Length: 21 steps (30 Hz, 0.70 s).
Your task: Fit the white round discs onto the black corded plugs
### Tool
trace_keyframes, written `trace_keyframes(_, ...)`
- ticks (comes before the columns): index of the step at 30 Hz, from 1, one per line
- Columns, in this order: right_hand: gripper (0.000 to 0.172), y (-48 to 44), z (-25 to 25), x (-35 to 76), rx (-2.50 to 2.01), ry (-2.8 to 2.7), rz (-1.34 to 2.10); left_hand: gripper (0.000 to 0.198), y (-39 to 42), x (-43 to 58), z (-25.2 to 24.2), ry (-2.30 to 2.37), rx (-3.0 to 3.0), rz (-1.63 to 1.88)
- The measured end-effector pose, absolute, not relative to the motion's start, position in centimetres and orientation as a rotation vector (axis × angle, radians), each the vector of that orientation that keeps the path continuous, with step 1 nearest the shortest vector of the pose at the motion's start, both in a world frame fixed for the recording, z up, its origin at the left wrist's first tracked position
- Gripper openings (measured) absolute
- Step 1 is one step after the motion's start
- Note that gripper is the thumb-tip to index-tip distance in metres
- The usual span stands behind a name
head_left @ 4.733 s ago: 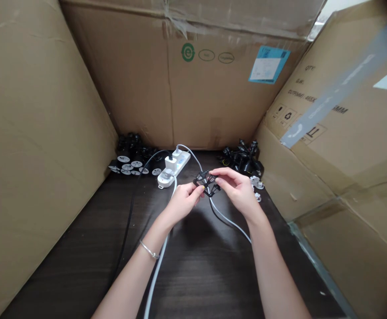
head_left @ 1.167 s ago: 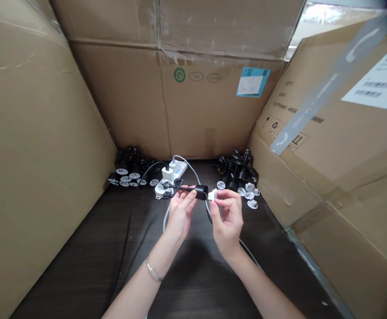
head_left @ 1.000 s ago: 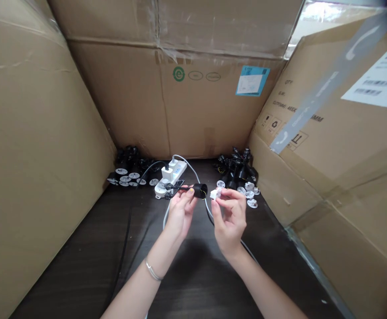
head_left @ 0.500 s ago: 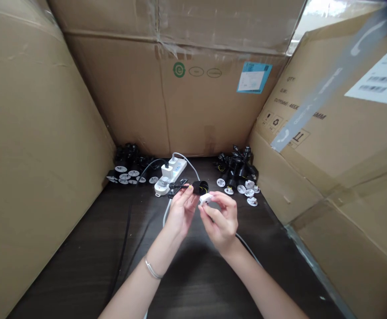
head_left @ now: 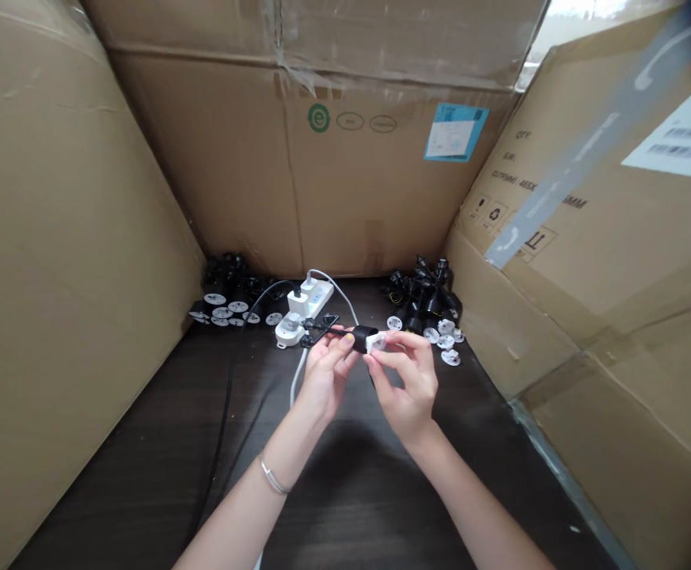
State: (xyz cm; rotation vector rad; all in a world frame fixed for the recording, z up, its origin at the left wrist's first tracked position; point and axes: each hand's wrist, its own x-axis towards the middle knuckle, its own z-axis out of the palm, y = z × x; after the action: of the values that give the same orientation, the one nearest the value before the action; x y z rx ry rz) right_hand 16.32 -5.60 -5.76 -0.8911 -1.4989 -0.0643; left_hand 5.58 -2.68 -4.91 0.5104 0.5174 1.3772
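Head view: the left hand [head_left: 325,372] pinches a black cup [head_left: 365,338] at its stem end, thumb on top and fingers beneath. The cup lies tipped on its side in the air, to the right of the power strip [head_left: 320,298]. The right hand [head_left: 408,380] pinches a small white piece [head_left: 376,342] between thumb and fingertips, at the cup's mouth; whether it sits inside the rim I cannot tell. A thin black stem [head_left: 338,330] runs from the cup towards the strip, with dark splayed parts near its end.

Left of the power strip is a heap of black parts [head_left: 226,273] with white discs [head_left: 222,313] facing forward. Well to its right is another black pile [head_left: 431,297], with loose white pieces [head_left: 446,342] beside it. A black cable [head_left: 225,412] trails across the table [head_left: 321,491], left of and nearer than the strip.
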Motion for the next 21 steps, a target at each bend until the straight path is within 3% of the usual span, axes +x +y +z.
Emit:
trace_keyframes(10, 0.016, -5.41, -5.48, 16.37, -0.885, -1.529, -0.112, 0.024, -2.67, 5.62, -4.93, 0.489, 0.532, 1.379)
trace_keyframes(21, 0.021, -5.44, -5.43, 16.63, -0.904, -1.523, 0.100, 0.025, -2.41, 5.37, -5.51, 0.499, 0.449, 1.225)
